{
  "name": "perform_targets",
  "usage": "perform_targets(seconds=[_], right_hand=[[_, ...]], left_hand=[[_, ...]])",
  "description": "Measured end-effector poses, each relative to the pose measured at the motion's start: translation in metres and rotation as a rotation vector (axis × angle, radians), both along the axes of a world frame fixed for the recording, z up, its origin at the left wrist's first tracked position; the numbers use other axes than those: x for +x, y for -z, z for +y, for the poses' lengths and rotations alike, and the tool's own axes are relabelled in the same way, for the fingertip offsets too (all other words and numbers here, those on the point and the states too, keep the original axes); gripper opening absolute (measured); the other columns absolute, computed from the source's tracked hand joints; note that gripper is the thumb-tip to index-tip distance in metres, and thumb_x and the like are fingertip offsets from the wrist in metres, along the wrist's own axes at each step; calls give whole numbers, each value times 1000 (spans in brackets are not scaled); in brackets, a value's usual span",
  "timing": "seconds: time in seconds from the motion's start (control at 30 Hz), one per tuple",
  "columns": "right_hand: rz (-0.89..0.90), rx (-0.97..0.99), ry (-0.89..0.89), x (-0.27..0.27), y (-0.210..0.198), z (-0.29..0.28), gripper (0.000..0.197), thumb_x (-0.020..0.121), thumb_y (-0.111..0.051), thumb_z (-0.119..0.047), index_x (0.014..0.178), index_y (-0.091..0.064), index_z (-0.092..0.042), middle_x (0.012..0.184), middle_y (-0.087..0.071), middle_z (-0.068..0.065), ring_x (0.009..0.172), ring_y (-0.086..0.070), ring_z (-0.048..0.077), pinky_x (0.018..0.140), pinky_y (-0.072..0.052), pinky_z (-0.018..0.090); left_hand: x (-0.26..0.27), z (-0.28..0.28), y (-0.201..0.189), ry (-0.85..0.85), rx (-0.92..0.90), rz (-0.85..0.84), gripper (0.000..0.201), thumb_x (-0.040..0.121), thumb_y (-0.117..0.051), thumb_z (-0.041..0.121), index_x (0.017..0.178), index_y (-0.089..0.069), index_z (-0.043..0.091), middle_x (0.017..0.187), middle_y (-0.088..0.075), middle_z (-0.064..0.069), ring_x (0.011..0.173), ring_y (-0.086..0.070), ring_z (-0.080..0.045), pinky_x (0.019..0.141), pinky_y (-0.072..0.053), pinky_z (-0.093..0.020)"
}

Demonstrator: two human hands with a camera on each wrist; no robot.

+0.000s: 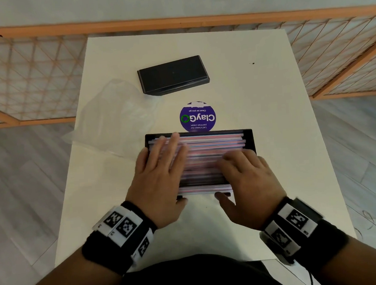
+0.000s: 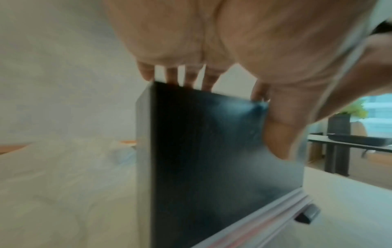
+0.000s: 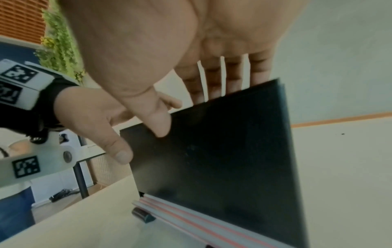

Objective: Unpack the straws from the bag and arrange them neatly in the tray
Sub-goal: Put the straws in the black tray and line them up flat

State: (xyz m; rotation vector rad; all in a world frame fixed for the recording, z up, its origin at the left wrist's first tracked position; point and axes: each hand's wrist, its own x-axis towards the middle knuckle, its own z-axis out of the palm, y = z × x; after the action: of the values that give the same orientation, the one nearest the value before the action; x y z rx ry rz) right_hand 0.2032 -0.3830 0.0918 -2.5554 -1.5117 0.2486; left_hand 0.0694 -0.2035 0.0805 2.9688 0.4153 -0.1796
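A black tray [image 1: 248,138] full of pink, blue and white straws [image 1: 213,142] is held in front of me, tilted over the white table [image 1: 257,93]. My left hand [image 1: 159,166] lies with its fingers across the straws at the tray's left end. My right hand [image 1: 244,169] covers the right end. Both thumbs press the tray's black underside [image 2: 212,151], which also fills the right wrist view [image 3: 222,151]. Straws [image 3: 180,216] stick out past the tray's lower edge, near a small black foot [image 3: 144,215]. The clear bag [image 1: 114,116] lies crumpled to the left.
A second black tray-like box [image 1: 173,75] sits at the table's far middle. A round purple sticker [image 1: 197,117] is on the tabletop just beyond the held tray. An orange lattice fence [image 1: 33,75] surrounds the table's far side.
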Motion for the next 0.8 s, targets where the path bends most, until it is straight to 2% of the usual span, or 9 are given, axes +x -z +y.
perform_targets(seconds=[0.1,0.23,0.37,0.47,0.53,0.6,0.67,0.73,0.8], right_hand=[[-6,-217,-25,2,9,7,102,65,-61,-60,148,-35,-7,157,-29,15,145,-25,37,114,-28,53],[9,-371,-53,7,16,21,104,72,-58,-62,154,-19,-12,162,-18,9,149,-15,33,117,-14,58],[85,-219,-6,15,5,22,95,79,-59,-54,155,-15,-17,163,-15,3,151,-9,28,120,-6,54],[4,161,-43,12,-6,4,57,73,-66,-38,121,-59,-10,123,-60,10,117,-54,35,97,-43,49],[-44,309,-63,4,-4,-15,21,74,-66,-28,87,-66,-12,84,-61,4,77,-58,31,66,-47,39],[38,243,2,-1,3,-33,14,76,-62,-30,71,-60,-17,65,-55,-3,58,-55,26,51,-44,32],[180,-44,209,3,22,-47,21,81,-56,-42,81,-61,-21,67,-61,-7,63,-63,21,54,-49,30],[338,-377,404,12,42,-54,38,84,-57,-49,108,-61,-20,88,-69,-8,89,-66,18,73,-53,30],[450,-510,505,19,59,-53,52,83,-61,-49,122,-55,-15,108,-69,-3,108,-61,20,88,-51,31]], left_hand=[[6,6,11,-39,43,204,116,77,-60,66,158,7,17,165,25,-4,152,19,-30,117,9,-61],[14,11,19,-17,116,193,93,85,-57,58,159,-17,18,167,17,-7,154,8,-30,114,1,-69],[17,16,24,7,108,160,87,84,-60,57,156,-32,16,168,-6,-11,155,-7,-30,117,-9,-65],[13,18,23,22,-6,8,83,79,-64,55,148,-46,12,165,-24,-11,153,-20,-29,116,-19,-63],[2,20,16,-36,-230,-285,76,78,-66,50,139,-53,7,158,-38,-10,148,-31,-26,119,-24,-54],[-12,23,2,-187,-433,-567,60,81,-64,43,126,-58,4,139,-53,-6,131,-48,-19,112,-34,-35],[-26,28,8,-562,-605,-672,40,85,-54,44,109,-62,13,113,-63,3,108,-56,-12,98,-42,-23],[-31,39,32,-1056,-828,-620,29,83,-51,42,92,-65,18,94,-68,2,97,-62,-22,97,-51,-37],[-29,46,60,-1344,-1032,-410,12,86,-58,18,94,-67,15,85,-68,-4,92,-64,-27,97,-51,-51]])
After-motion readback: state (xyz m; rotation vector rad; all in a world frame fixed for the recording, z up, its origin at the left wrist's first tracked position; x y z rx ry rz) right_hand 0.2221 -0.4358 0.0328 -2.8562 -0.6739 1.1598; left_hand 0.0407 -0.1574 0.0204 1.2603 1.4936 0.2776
